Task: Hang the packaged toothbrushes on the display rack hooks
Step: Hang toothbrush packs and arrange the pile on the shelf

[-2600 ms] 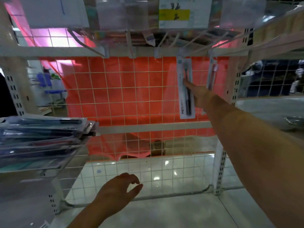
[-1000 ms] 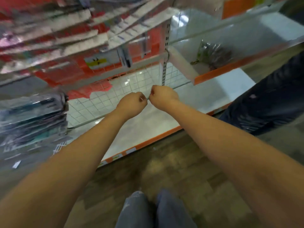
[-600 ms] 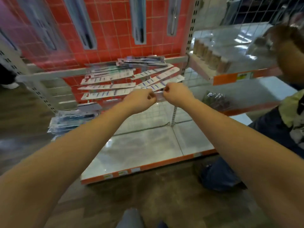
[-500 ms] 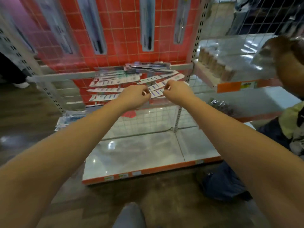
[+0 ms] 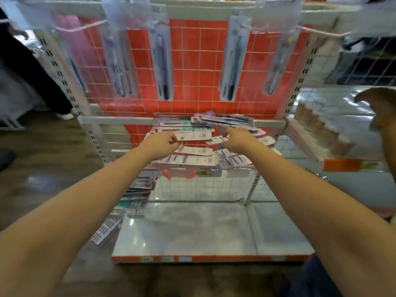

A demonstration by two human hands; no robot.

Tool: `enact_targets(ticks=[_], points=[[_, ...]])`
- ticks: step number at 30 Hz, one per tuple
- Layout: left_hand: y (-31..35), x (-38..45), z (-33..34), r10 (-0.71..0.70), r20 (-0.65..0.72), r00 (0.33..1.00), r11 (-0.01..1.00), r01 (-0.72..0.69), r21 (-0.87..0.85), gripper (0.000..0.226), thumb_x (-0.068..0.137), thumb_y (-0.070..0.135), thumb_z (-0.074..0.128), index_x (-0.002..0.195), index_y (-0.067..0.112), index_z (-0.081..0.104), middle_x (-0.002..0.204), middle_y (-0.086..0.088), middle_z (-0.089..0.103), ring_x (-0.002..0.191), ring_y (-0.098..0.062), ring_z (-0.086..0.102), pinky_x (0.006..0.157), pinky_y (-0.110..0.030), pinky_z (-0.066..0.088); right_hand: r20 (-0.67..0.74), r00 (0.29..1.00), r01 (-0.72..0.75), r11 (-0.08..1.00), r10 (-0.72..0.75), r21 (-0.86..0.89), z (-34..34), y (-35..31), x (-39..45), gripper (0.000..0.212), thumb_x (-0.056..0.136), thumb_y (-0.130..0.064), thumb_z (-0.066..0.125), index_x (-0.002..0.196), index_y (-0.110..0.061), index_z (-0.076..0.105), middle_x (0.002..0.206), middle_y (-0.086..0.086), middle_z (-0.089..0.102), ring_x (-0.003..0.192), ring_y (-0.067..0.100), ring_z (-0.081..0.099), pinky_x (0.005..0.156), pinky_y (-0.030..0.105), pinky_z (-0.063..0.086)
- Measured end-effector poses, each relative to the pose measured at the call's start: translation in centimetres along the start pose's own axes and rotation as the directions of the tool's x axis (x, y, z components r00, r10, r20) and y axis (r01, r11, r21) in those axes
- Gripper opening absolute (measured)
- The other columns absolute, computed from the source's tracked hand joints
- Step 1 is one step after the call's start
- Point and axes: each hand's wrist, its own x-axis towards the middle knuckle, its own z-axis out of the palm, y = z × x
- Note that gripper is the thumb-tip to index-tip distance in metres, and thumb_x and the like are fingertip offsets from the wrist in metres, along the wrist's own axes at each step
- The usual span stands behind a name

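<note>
Packaged toothbrushes (image 5: 161, 63) hang from hooks along the top of the red wire-grid rack (image 5: 197, 67). Lower down, a fan of packages (image 5: 192, 161) sits on a second row of hooks, seen from above. My left hand (image 5: 160, 143) reaches over this fan with its fingers curled and pinches the end of a package (image 5: 194, 150). My right hand (image 5: 239, 140) pinches the white card end of another package (image 5: 215, 139). The hands are apart. Motion blur hides the hooks under the packages.
A loose stack of packages (image 5: 137, 189) lies at the rack's lower left. The glossy base shelf (image 5: 192, 232) spreads below. A side shelf of small bottles (image 5: 317, 127) juts out on the right beside another person (image 5: 383, 112). Someone's dark-clothed legs (image 5: 32, 71) stand at the far left.
My right hand left the upper hanging package and both hands came together at the lower row. In the last half second they spread apart, and the view rose towards the upper hooks.
</note>
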Motion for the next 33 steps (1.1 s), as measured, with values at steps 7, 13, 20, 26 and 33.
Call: enact_targets(ticks=[7, 13, 20, 26, 33], points=[[-0.2, 6.3, -0.2, -0.005, 0.051, 0.999, 1.000, 0.005, 0.009, 0.031, 0.096, 0.037, 0.043, 0.117, 0.019, 0.058, 0.119, -0.006, 0.064, 0.105, -0.025, 0.057, 0.091, -0.035, 0.045, 0.018, 0.996, -0.084, 0.995, 0.085, -0.048, 0.2, 2.4, 6.5, 0.035, 0.090, -0.024, 0.049, 0.125, -0.017, 0.053, 0.123, 0.012, 0.058, 0.110, 0.030, 0.053, 0.087, 0.036, 0.044], [3.2, 10.0, 1.4, -0.019, 0.043, 0.999, 0.993, 0.024, -0.119, 0.029, 0.096, 0.034, 0.046, 0.117, 0.019, 0.060, 0.116, -0.005, 0.065, 0.099, -0.021, 0.060, 0.087, -0.035, 0.049, 0.022, 0.998, -0.065, 0.996, 0.066, -0.055, -0.6, 5.5, 10.7, 0.044, 0.092, -0.030, 0.055, 0.132, -0.013, 0.048, 0.131, 0.012, 0.054, 0.118, 0.033, 0.050, 0.097, 0.040, 0.045], [10.5, 13.5, 3.5, -0.160, 0.038, 0.986, 0.833, 0.155, -0.531, 0.027, 0.096, 0.025, 0.047, 0.080, 0.008, 0.060, 0.080, -0.008, 0.061, 0.075, -0.025, 0.058, 0.077, -0.032, 0.049, 0.032, 0.997, 0.069, 0.992, -0.066, -0.105, -1.6, 8.4, 16.6, 0.050, 0.089, -0.025, 0.056, 0.135, -0.012, 0.045, 0.135, 0.016, 0.049, 0.123, 0.034, 0.045, 0.101, 0.040, 0.039], [13.6, 15.6, 5.1, -0.364, 0.236, 0.901, 0.470, 0.397, -0.789, 0.028, 0.095, 0.015, 0.045, 0.069, 0.009, 0.053, 0.061, -0.007, 0.054, 0.048, -0.016, 0.050, 0.050, -0.020, 0.042, 0.037, 0.982, 0.190, 0.972, -0.187, -0.140, -1.1, 9.3, 19.9, 0.044, 0.090, -0.026, 0.054, 0.133, -0.016, 0.045, 0.132, 0.014, 0.047, 0.121, 0.033, 0.042, 0.102, 0.042, 0.038], [15.0, 17.0, 6.0, -0.458, 0.356, 0.815, 0.195, 0.483, -0.854, 0.026, 0.092, 0.006, 0.047, 0.067, 0.006, 0.052, 0.055, -0.008, 0.056, 0.031, -0.009, 0.048, 0.041, -0.018, 0.039, -0.029, 0.917, 0.377, 0.888, -0.398, -0.263, 0.4, 9.5, 20.9, 0.036, 0.093, -0.027, 0.050, 0.128, -0.019, 0.049, 0.128, 0.009, 0.053, 0.114, 0.029, 0.046, 0.094, 0.041, 0.040]])
